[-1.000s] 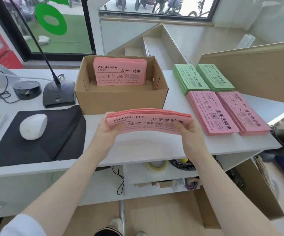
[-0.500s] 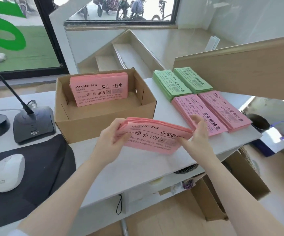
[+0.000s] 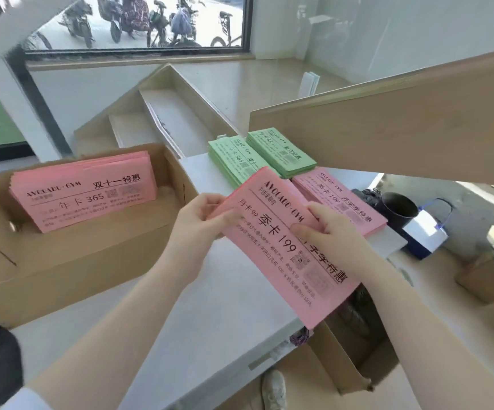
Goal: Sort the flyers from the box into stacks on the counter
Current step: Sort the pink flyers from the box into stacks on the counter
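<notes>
Both hands, left hand (image 3: pixel 201 220) and right hand (image 3: pixel 328 232), have a closed grip on a pink flyer bundle (image 3: pixel 284 250), angled toward the matching pink stack (image 3: pixel 343 199) (far right) on the desk (image 3: pixel 210 306), likely for placing.

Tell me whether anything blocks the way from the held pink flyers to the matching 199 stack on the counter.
Nothing visible does. Both hands, left and right, hold the pink flyers in the air just short of the matching pink stack, whose top is bare.
</notes>
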Available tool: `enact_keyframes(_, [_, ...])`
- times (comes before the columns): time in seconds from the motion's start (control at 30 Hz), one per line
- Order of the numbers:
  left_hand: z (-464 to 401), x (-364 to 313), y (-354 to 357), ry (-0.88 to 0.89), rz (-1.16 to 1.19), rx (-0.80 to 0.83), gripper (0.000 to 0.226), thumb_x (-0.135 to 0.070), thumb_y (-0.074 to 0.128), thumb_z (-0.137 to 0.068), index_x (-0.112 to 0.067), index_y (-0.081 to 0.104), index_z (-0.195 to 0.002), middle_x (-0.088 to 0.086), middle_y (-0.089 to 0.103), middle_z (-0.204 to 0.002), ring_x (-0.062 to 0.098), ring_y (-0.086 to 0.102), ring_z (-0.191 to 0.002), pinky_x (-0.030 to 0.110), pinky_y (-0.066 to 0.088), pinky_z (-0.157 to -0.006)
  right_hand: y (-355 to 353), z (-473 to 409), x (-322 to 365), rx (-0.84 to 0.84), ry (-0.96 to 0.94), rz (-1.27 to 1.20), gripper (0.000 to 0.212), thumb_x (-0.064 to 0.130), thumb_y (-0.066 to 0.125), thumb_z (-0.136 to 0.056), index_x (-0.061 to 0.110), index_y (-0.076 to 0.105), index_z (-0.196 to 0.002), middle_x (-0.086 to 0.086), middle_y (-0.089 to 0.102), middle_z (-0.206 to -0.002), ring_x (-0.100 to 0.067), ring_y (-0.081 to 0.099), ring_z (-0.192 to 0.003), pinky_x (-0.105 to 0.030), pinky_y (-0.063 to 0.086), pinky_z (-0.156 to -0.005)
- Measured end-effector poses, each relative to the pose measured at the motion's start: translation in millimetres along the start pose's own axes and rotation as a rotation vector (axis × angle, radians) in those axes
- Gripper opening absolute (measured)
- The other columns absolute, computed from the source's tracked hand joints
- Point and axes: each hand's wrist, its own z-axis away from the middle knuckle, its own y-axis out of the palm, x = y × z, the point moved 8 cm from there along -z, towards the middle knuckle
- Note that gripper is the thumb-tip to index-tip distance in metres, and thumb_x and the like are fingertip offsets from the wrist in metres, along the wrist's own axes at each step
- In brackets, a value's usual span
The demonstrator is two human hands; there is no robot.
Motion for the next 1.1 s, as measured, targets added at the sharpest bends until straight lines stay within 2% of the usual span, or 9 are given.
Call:
enact_keyframes(0.1, [-37.0, 30.6, 41.3, -0.232, 0.397, 0.001, 0.014, -0.002, 0.051, -0.089, -0.013, 0.056, -0.096, 0.006, 0.070, -0.089, 0.018, 0.067, -0.076, 0.032, 0.053, -0.081, -29.2, -29.3, -36.2, -0.032, 0.106, -0.179, 0.013, 0.024, 0.058, -0.090, 0.024, 0.058, -0.102, 0.009, 0.072, -0.090, -0.006, 0.070, -0.074, -0.025, 0.055, -0.069])
enact_keyframes(0.33, [-109.0, 47.3, 144.2, -0.350, 0.401, -0.006, 0.024, 0.001, 0.045, -0.092, -0.019, 0.057, -0.095, 0.000, 0.069, -0.088, 0.013, 0.065, -0.077, 0.026, 0.055, -0.071, -86.2, -104.0, -139.5, -0.016, 0.390, -0.322, 0.019, 0.023, 0.064, -0.085, 0.019, 0.060, -0.103, -0.004, 0.073, -0.093, -0.025, 0.071, -0.081, -0.052, 0.054, -0.080])
enact_keyframes(0.47, [-139.3, 65.0, 183.5, -0.428, 0.398, -0.062, 0.026, 0.004, 0.037, -0.093, -0.011, 0.056, -0.104, 0.005, 0.069, -0.097, 0.017, 0.064, -0.086, 0.028, 0.052, -0.072, -110.6, -130.1, -177.4, 0.025, 0.469, -0.118, 0.019, 0.028, 0.060, -0.086, 0.018, 0.058, -0.102, 0.000, 0.072, -0.091, -0.018, 0.070, -0.078, -0.040, 0.056, -0.073])
enact_keyframes(0.6, [-153.9, 86.2, 201.6, -0.482, 0.333, -0.137, 0.031, 0.003, 0.040, -0.092, -0.006, 0.054, -0.117, 0.008, 0.066, -0.106, 0.017, 0.064, -0.088, 0.025, 0.051, -0.065, -113.5, -148.5, -191.5, 0.049, 0.416, 0.227, 0.014, 0.028, 0.059, -0.087, 0.015, 0.057, -0.092, 0.002, 0.063, -0.091, -0.011, 0.057, -0.077, -0.026, 0.040, -0.062])
enact_keyframes(0.8, [-154.4, 95.6, 210.0, -0.538, 0.258, -0.172, 0.029, -0.005, 0.044, -0.090, -0.011, 0.049, -0.118, 0.006, 0.061, -0.119, 0.020, 0.058, -0.102, 0.034, 0.044, -0.082, -117.6, -159.6, -200.1, -0.051, 0.287, 0.374, 0.045, 0.037, 0.062, -0.083, 0.013, 0.055, -0.120, -0.008, 0.048, -0.126, -0.022, 0.044, -0.119, -0.035, 0.039, -0.094])
enact_keyframes(0.9, [-153.7, 96.8, 220.8, -0.572, 0.295, -0.177, 0.046, -0.008, 0.044, -0.090, -0.015, 0.034, -0.135, -0.003, 0.048, -0.133, 0.014, 0.053, -0.104, 0.028, 0.036, -0.080, -112.4, -173.9, -203.2, 0.076, 0.338, 0.120, 0.046, 0.031, 0.050, -0.093, 0.013, 0.042, -0.135, -0.003, 0.045, -0.140, -0.018, 0.044, -0.127, -0.033, 0.036, -0.102])
enact_keyframes(0.97, [-154.5, 96.9, 224.0, -0.587, 0.297, -0.214, 0.053, -0.006, 0.044, -0.089, -0.016, 0.029, -0.138, -0.003, 0.046, -0.134, 0.014, 0.053, -0.102, 0.026, 0.038, -0.074, -106.1, -181.9, -203.3, 0.148, 0.396, -0.155, 0.027, 0.023, 0.045, -0.096, 0.017, 0.053, -0.121, 0.000, 0.061, -0.120, -0.013, 0.062, -0.101, -0.029, 0.051, -0.084])
enact_keyframes(1.03, [-157.8, 100.2, 224.1, -0.598, 0.307, -0.261, 0.052, -0.005, 0.044, -0.086, -0.016, 0.032, -0.135, 0.004, 0.051, -0.130, 0.022, 0.057, -0.102, 0.029, 0.043, -0.067, -100.4, -186.1, -205.6, 0.188, 0.428, -0.348, 0.022, 0.010, 0.042, -0.097, 0.016, 0.057, -0.112, 0.000, 0.068, -0.099, -0.009, 0.066, -0.074, -0.022, 0.053, -0.058])
enact_keyframes(1.1, [-160.5, 102.8, 225.0, -0.611, 0.333, -0.287, 0.052, -0.004, 0.044, -0.085, -0.016, 0.033, -0.134, 0.007, 0.054, -0.124, 0.027, 0.059, -0.101, 0.035, 0.049, -0.068, -94.3, -188.2, -213.1, 0.249, 0.425, -0.401, 0.034, 0.001, 0.037, -0.095, 0.017, 0.054, -0.120, -0.005, 0.069, -0.104, -0.015, 0.069, -0.078, -0.027, 0.055, -0.061])
